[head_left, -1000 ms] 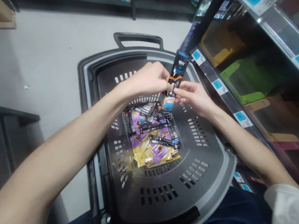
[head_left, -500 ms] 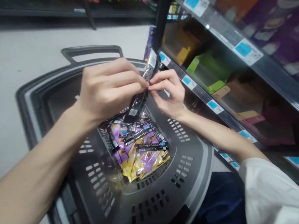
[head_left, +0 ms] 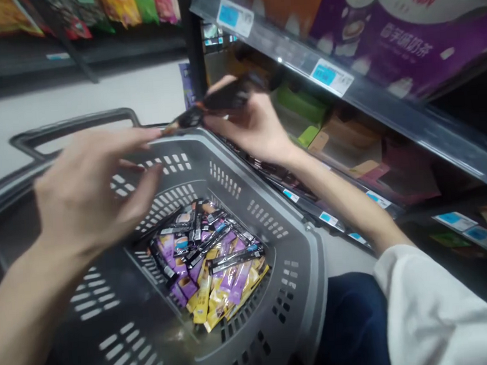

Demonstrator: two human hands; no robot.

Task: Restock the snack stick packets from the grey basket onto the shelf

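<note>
My right hand [head_left: 254,129] is closed around dark stick sachets [head_left: 227,96], smeared by motion and held above the far right rim of the basket. To the left, my left hand [head_left: 97,181] hovers over the basket with thumb and fingers apart. Its fingertips come close to the near end of the dark sachets; whether they touch is blurred. Below both hands, the grey shopping basket [head_left: 294,312] has a pile of black, purple and yellow stick sachets [head_left: 216,262] on its floor.
Along the right runs a shelf rack [head_left: 372,118] with price tags and open cartons. A large purple box [head_left: 404,38] stands on its upper shelf. The basket handle [head_left: 76,124] rests at the far left rim. Bagged goods [head_left: 123,7] line a shelf across the aisle.
My hands have parted: the left moved left and opened, while the right keeps the dark sachets, now nearer the rack. The view has shifted, showing more of the basket's inside.
</note>
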